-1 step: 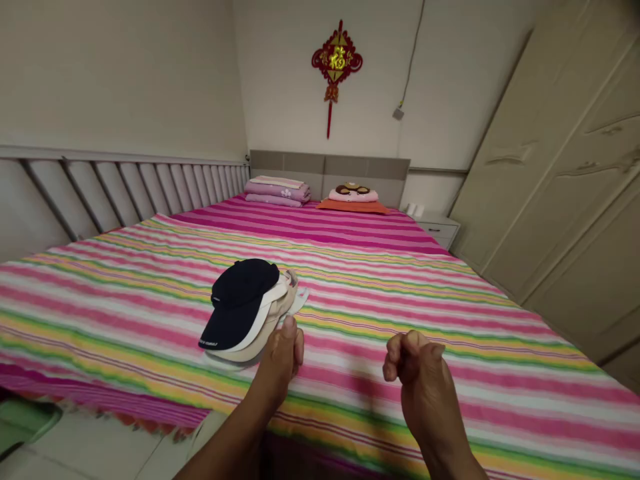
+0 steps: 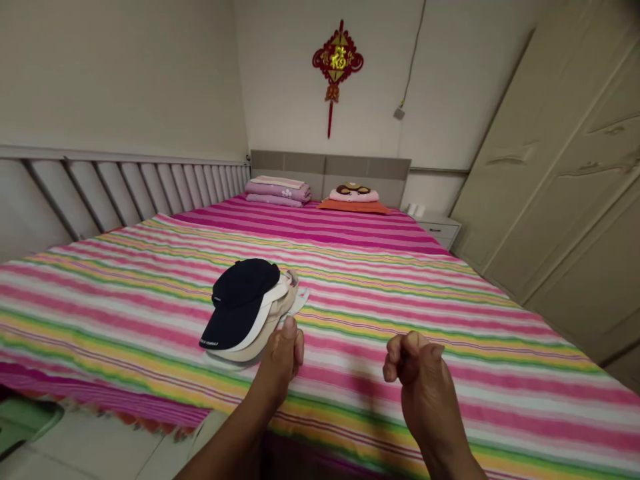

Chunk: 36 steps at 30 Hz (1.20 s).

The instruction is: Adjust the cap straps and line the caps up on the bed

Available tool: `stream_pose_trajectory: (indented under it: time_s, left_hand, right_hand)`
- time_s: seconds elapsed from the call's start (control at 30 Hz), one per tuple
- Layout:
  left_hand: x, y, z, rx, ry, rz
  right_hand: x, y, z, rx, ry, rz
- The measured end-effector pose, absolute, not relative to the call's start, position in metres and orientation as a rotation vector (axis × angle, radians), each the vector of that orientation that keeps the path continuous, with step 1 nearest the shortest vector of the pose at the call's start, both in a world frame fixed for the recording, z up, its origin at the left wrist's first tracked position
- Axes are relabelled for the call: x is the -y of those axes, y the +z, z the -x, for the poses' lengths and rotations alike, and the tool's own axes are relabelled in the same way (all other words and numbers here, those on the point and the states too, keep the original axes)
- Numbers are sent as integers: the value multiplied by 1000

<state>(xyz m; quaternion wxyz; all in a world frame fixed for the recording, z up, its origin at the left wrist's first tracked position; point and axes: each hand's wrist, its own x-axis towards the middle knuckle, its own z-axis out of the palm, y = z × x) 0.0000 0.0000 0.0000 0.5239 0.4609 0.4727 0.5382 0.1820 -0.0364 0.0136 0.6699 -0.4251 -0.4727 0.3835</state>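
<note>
A stack of baseball caps lies on the striped bedspread (image 2: 350, 280), left of the middle. On top is a navy cap (image 2: 245, 287) with small white lettering along its brim. White and beige brims (image 2: 260, 340) stick out beneath it. My left hand (image 2: 284, 350) is held up just right of the stack, thumb upward and fingers curled in, with nothing seen in it. It overlaps the caps' edge in view; I cannot tell whether it touches them. Further right, above the bedspread, my right hand (image 2: 417, 373) has its fingers curled toward the palm and holds nothing.
Folded purple bedding (image 2: 278, 192) and a pink folded piece on an orange one (image 2: 353, 205) lie by the headboard (image 2: 290, 163). A rail (image 2: 150, 190) runs along the left. On the right stand a nightstand (image 2: 440, 230) and a wardrobe (image 2: 550, 200).
</note>
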Motion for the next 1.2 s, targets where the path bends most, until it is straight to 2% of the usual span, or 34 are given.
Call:
stream_pose_trajectory:
  time_s: [0.17, 0.47, 0.63, 1.03, 1.2]
  left_hand:
    - [-3, -18, 20, -1215, 1348, -1033]
    - [1, -48, 95, -1203, 1748, -236]
    - [-2, -64, 110, -1227, 1761, 0]
    - [-20, -61, 127, -1226, 1787, -93]
    - [-26, -49, 125, -1077, 1877, -186]
  right_hand:
    - [36, 1, -177, 1086, 959, 1074]
    - [37, -46, -167, 1112, 1194, 1185]
    - [39, -54, -161, 1081, 1280, 1227]
    - [49, -86, -164, 967, 1552, 1173]
    - [54, -107, -168, 1013, 1606, 1128]
